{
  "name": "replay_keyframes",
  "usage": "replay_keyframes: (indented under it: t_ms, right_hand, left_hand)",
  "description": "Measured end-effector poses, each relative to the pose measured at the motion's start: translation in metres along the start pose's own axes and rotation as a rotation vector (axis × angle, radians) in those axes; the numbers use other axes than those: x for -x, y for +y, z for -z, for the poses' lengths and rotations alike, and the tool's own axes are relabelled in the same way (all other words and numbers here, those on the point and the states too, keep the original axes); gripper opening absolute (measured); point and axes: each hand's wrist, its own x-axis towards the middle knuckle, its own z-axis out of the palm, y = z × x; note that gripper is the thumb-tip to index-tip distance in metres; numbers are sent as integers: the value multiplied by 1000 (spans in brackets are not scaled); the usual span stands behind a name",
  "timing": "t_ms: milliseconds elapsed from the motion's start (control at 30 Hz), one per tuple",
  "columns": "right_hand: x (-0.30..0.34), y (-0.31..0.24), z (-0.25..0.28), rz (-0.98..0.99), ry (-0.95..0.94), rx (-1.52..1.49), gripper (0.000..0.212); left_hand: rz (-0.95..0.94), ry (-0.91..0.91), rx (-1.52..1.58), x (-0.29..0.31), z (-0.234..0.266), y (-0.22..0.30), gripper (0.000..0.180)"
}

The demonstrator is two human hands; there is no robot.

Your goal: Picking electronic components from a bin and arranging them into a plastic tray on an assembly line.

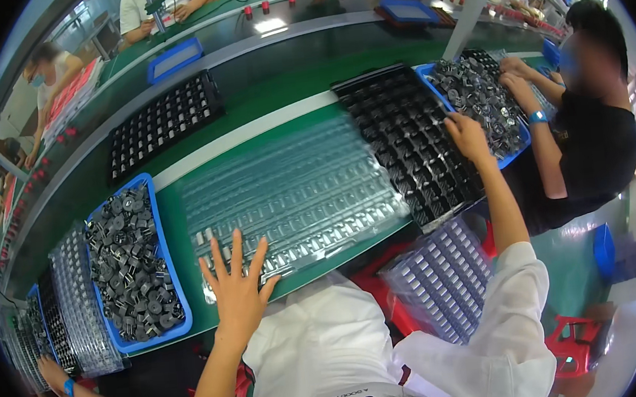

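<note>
A clear plastic tray (287, 193) with rows of moulded pockets lies on the green bench in front of me. My left hand (237, 292) rests on its near left corner, fingers spread wide. A few small pieces sit in pockets by those fingertips. To the right is a black tray (412, 145) with rows of pockets, slightly blurred, beside the clear one. My right hand (469, 138) has its fingers bent at the black tray's right edge and appears to grip it; the fingertips are partly hidden.
Blue bins of small dark round parts stand left (183, 305) and right (515, 157). Another black tray (164, 125) lies beyond the white strip. A stack of filled trays (442, 282) sits low on my right. Co-workers' arms (547, 140) work close on both sides.
</note>
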Motion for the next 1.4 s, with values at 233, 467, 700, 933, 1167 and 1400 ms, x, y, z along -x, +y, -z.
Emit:
replay_keyframes:
  t_ms: [233,467,700,933,1167,1400]
  right_hand:
    - [-8,-8,-48,61,135,100,29]
    - [-9,38,-36,172,25,135,33]
    - [0,-110,-9,502,65,-17,36]
    - [94,-385,-89,775,-437,-731,30]
    - [112,-398,-113,791,-263,-614,25]
    - [113,-410,-110,912,-189,-680,14]
  left_hand:
    - [226,14,12,-5,3,4,62]
    - [101,58,83,-1,-10,-9,68]
    - [-13,105,78,-3,-15,-23,74]
    - [-174,458,503,8,-1,-26,43]
    - [236,630,281,48,62,-104,22]
    - [474,593,-36,27,82,-173,30]
